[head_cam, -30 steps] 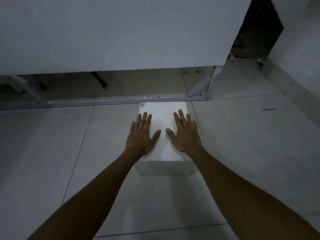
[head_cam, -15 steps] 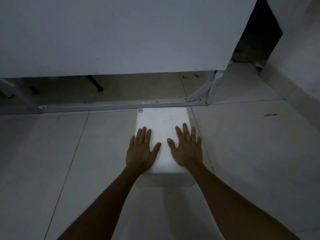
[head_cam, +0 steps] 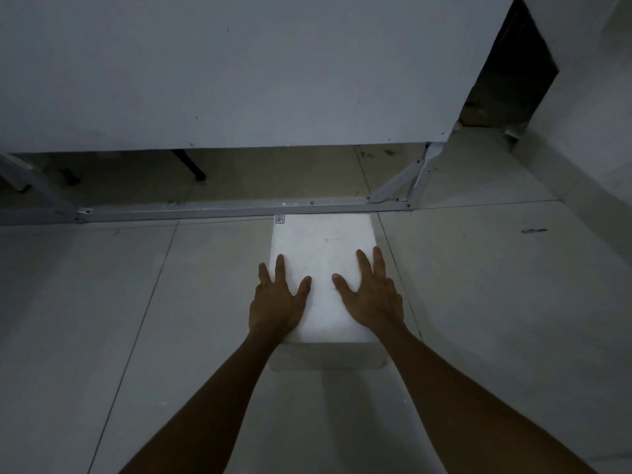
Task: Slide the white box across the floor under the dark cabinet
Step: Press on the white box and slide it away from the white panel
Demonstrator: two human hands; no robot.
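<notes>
Nearest the camera, two bare forearms reach forward and converge on the white box, which sits flat on the tiled floor. The left hand lies palm down on the near left part of the lid, its outer fingers overhanging the left edge, and the right hand lies palm down on the near right part, fingers spread and pointing away. Neither grip is closed around anything: both hands are splayed flat, pressing on the top face instead of clamping the sides. That placement probably suits a push along the floor, since weight on the near half of the lid lets the palms drive the box forward by friction while keeping it square to its path. The box itself is a plain, bright white rectangular block, longer than it is wide, with a matte lid, a faint handwritten mark near the middle and a small printed label at its far left corner. Its near wall is in shadow. The far edge lies just beside, perhaps touching, the metal floor rail that runs across the base of the frame. Beyond the rail is the dim gap under the cabinet, whose broad front panel looks pale grey in this light. So the box is at the threshold and not yet underneath; the rail looks like something its front edge could catch on.
</notes>
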